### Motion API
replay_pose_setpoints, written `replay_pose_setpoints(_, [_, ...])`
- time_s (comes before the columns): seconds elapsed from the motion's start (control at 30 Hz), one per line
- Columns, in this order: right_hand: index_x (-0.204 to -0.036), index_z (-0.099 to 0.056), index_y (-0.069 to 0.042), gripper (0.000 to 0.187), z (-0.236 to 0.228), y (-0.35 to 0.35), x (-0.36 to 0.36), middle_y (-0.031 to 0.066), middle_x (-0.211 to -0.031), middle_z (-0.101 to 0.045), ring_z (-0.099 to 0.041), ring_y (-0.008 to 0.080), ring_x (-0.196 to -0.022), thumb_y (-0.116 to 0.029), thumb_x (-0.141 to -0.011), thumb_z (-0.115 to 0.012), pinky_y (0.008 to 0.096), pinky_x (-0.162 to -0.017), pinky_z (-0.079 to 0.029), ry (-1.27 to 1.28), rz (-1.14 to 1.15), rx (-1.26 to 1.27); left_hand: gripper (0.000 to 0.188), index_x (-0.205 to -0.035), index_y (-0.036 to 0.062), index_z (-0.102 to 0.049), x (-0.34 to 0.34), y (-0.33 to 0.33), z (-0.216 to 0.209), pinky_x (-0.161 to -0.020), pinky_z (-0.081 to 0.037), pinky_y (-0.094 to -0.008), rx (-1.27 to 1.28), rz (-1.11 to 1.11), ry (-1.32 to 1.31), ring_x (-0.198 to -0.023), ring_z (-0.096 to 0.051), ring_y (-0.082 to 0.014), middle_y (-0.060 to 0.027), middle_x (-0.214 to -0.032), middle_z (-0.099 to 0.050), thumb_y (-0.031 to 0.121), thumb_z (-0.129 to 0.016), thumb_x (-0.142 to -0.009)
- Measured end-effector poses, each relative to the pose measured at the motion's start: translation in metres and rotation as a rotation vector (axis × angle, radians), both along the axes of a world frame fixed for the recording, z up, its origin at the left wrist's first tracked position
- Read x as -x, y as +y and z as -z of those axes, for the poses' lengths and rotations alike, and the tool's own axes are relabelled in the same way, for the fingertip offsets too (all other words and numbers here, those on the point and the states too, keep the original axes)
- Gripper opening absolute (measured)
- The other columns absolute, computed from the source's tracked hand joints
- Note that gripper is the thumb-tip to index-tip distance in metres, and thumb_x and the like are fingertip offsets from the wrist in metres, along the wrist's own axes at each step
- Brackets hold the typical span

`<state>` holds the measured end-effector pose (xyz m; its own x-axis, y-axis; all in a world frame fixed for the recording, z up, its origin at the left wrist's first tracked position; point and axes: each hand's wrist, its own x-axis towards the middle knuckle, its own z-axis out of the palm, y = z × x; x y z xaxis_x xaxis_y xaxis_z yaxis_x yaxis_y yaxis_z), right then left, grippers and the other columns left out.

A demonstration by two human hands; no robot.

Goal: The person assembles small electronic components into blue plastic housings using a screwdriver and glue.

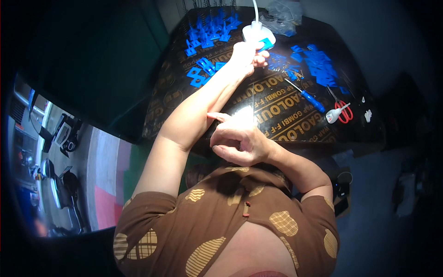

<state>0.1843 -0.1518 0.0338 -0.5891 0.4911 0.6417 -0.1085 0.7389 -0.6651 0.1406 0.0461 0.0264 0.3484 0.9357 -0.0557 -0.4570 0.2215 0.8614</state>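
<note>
My left arm stretches out to the far side of the black table. There my left hand grips a small blue plastic piece, held at the lower edge of the white lamp head. My right hand hangs near the table's front edge with fingers loosely curled. One of its fingertips meets the inside of my left forearm. Nothing shows in the right hand, though strong light washes out its upper part. Left of my left forearm lie several blue clips.
Standing blue pieces with springs fill the back left. Blue plates are piled at right. Nearer lie a blue-handled screwdriver, red-handled scissors and a small white bottle. A clear plastic bag sits behind.
</note>
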Motion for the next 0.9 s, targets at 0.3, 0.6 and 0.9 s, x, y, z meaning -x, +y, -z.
replay_pose_setpoints(0.3, [-0.072,-0.056,-0.005,0.010,0.007,-0.007,0.013,0.0067,-0.059,-0.052,-0.057,0.0261,-0.060,-0.006,-0.074,-0.066,0.0593,-0.109,-0.026,-0.040,0.101,-0.181,0.016,-0.097,-0.0015,-0.055,0.014,0.002,0.000,-0.064,-0.051,-0.0391,0.055,-0.057,0.026,-0.048,-0.049,-0.0138,-0.0101,-0.071,-0.059,0.013,-0.058,-0.090])
replay_pose_setpoints(0.6, [-0.075,-0.058,-0.005,0.009,0.011,-0.012,0.019,0.0056,-0.058,-0.052,-0.056,0.0259,-0.058,-0.007,-0.075,-0.066,0.0533,-0.107,-0.031,0.022,-0.032,-0.159,0.020,-0.099,-0.0063,-0.056,0.014,0.005,0.002,-0.053,-0.053,-0.0375,0.079,-0.085,-0.003,-0.043,-0.050,-0.0149,-0.0147,-0.071,-0.061,0.011,-0.056,-0.089])
replay_pose_setpoints(0.9, [-0.073,-0.058,-0.005,0.008,0.013,-0.013,0.021,0.0060,-0.059,-0.053,-0.057,0.0263,-0.061,-0.007,-0.076,-0.065,0.0532,-0.107,-0.032,0.044,-0.020,-0.152,0.017,-0.098,-0.0015,-0.052,0.012,0.000,-0.001,-0.063,-0.051,-0.0389,0.060,-0.039,0.022,-0.045,-0.048,-0.0129,-0.0103,-0.072,-0.059,0.013,-0.058,-0.090])
